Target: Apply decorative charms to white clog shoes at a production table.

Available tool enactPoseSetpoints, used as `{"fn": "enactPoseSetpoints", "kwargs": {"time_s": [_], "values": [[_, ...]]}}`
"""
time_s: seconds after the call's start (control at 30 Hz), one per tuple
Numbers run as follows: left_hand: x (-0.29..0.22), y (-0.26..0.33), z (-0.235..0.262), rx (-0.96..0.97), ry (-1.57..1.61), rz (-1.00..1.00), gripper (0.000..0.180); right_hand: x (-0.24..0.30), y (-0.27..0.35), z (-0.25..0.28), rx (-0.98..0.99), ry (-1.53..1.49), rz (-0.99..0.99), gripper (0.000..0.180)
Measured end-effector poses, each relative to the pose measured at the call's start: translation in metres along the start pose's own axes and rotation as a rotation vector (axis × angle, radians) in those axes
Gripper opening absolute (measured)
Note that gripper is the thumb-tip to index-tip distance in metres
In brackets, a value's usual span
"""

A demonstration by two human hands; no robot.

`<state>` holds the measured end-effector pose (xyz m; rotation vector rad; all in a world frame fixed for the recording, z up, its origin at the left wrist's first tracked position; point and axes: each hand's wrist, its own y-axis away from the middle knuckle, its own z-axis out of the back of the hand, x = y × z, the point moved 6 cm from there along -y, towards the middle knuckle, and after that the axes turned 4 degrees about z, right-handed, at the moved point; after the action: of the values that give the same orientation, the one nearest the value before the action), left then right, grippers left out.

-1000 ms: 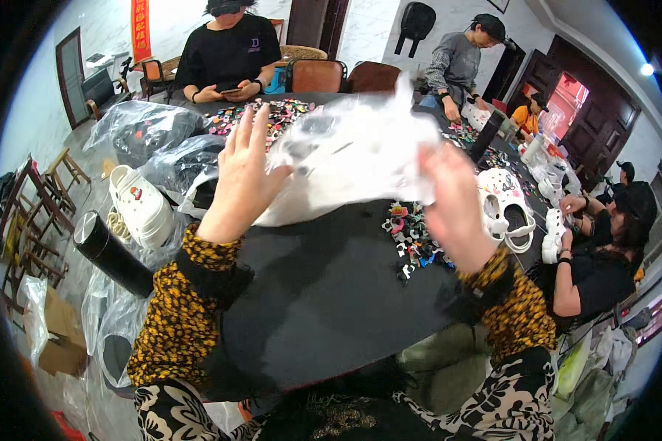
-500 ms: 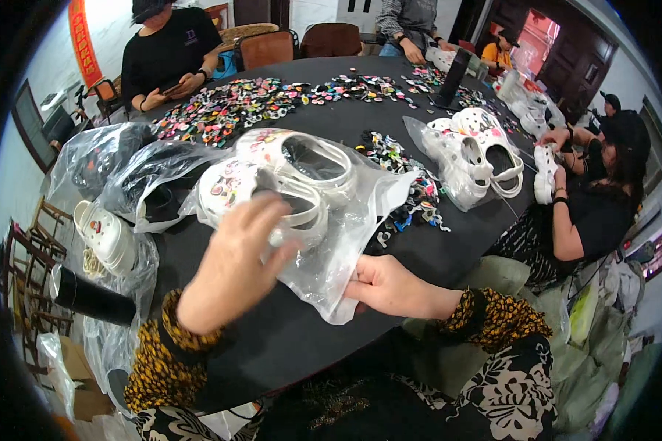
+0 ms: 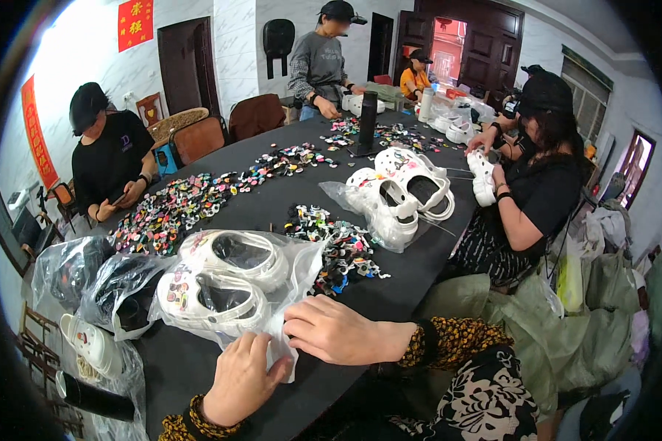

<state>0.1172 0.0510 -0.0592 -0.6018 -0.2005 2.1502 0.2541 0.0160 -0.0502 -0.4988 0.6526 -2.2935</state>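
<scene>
A clear plastic bag lies on the black table with a pair of white clogs inside it, their toes toward the left. Colourful shoe charms dot the clogs' uppers. At the bag's open end, my right hand is closed, pinching its edge. Close beside it, my left hand has its fingers bent over the bag's near edge by the clog heel, closed on the plastic. The tips of both hands are partly hidden. Just beyond the bag is a heap of small shoe charms.
Another bagged pair of white clogs stands to the right. Bagged dark items, a white clog and a black cylinder are left. More charms spread beyond. A co-worker at right holds a white clog.
My left hand has come down from above the clogs to the bag's edge, next to my right hand. The view has turned up and to the right.
</scene>
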Motion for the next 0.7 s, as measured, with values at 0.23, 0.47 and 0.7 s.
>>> {"fn": "enactPoseSetpoints", "kwargs": {"time_s": [0.23,0.47,0.7], "values": [[0.011,0.000,0.002,-0.091,0.170,0.044,0.014,-0.005,-0.002,0.003,0.005,-0.058,0.084,0.030],[0.026,0.001,0.013,-0.173,0.306,0.179,0.004,-0.008,0.010,-0.017,0.017,0.068,0.141,0.014],[0.034,-0.001,0.018,-0.306,0.503,0.277,0.004,-0.020,0.029,-0.040,0.474,-0.182,-0.020,0.014]]}}
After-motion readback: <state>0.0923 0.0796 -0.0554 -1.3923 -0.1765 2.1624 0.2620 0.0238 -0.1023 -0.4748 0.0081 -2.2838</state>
